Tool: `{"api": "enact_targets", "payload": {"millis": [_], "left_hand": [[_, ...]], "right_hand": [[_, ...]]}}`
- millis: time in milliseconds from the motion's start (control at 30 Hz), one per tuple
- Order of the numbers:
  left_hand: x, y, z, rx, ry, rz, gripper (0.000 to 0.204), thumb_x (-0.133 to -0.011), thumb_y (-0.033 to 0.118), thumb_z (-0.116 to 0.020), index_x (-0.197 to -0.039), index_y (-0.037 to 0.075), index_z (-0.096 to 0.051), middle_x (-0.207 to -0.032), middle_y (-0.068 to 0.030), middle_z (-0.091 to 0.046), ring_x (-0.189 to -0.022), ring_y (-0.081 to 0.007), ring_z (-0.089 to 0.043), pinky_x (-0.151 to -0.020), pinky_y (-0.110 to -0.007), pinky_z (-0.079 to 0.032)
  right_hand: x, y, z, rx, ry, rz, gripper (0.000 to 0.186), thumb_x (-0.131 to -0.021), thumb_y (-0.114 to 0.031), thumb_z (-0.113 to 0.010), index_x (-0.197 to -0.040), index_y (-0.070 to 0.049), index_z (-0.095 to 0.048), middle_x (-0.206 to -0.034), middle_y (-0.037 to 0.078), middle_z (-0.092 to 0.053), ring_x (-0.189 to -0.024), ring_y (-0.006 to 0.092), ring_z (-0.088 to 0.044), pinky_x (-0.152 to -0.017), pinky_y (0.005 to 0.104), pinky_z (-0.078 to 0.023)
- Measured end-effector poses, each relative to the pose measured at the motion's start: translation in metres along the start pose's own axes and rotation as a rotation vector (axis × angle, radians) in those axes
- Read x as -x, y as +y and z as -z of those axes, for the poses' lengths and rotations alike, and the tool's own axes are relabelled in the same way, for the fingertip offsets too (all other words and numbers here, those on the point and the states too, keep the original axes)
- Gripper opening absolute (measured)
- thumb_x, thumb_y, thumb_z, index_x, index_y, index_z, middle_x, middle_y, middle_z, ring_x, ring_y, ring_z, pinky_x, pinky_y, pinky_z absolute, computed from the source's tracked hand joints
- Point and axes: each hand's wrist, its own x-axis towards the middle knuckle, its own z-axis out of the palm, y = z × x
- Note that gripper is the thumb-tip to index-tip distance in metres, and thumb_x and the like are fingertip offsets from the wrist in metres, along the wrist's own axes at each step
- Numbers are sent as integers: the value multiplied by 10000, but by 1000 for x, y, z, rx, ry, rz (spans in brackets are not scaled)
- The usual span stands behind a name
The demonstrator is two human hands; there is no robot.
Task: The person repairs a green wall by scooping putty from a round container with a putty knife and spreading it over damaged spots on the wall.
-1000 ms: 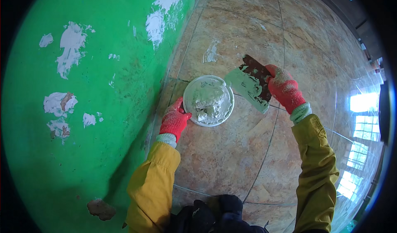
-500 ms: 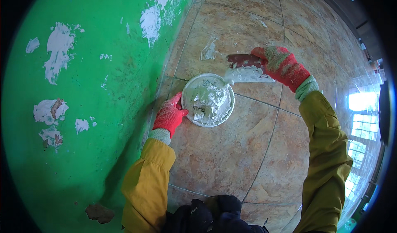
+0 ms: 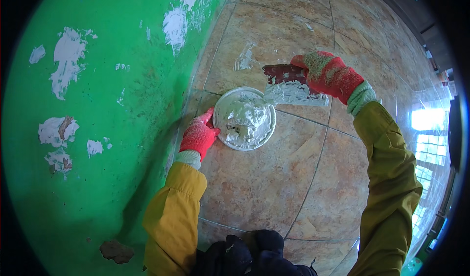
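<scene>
Wearing a dusty red glove, my left hand (image 3: 199, 134) has its fingers closed on the rim of a round white lid (image 3: 220, 125), which carries a lumpy mound of white putty (image 3: 245, 117). My right hand (image 3: 329, 76), also red-gloved, grips a putty knife (image 3: 281, 73) with a dark red upper part and a wide lower edge coated in putty. The knife is level with the far side of the lid, its left corner reaching the rim; whether they touch I cannot tell.
A green wall (image 3: 112, 178) with white patches (image 3: 68, 63) fills the left side. The tiled floor (image 3: 259, 188) has putty smears (image 3: 245, 56) beyond the lid. My dark-clad legs (image 3: 264, 256) show at the bottom. Bright window shapes (image 3: 431, 144) appear at the right edge.
My right hand has risen and turned, bringing the knife from a steep slant to nearly horizontal, its edge lower-facing. My left hand and the lid have shifted slightly left in the picture.
</scene>
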Motion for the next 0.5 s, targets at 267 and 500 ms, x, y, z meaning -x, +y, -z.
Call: {"api": "enact_targets", "payload": {"millis": [267,500], "left_hand": [[6,-3,-5,224,19,-4,668,-806,-63,-592,-1400,175,-403,-1057,-118,-630,-828,-203,-629,-668,-315,-550],[8,3,-4,178,14,24,661,-814,-50,-598,-1403,174,-400,-1013,-111,-635,-765,-192,-629,-649,-311,-542]], "right_hand": [[42,18,-47,-375,90,-304,314,-780,-89,-488,-1063,-63,-622,-830,181,-652,-776,309,-648,-689,398,-490],[59,31,-99,-742,214,-418,309,-815,-54,-488,-1107,-45,-589,-931,178,-646,-896,263,-617,-768,354,-461]]}}
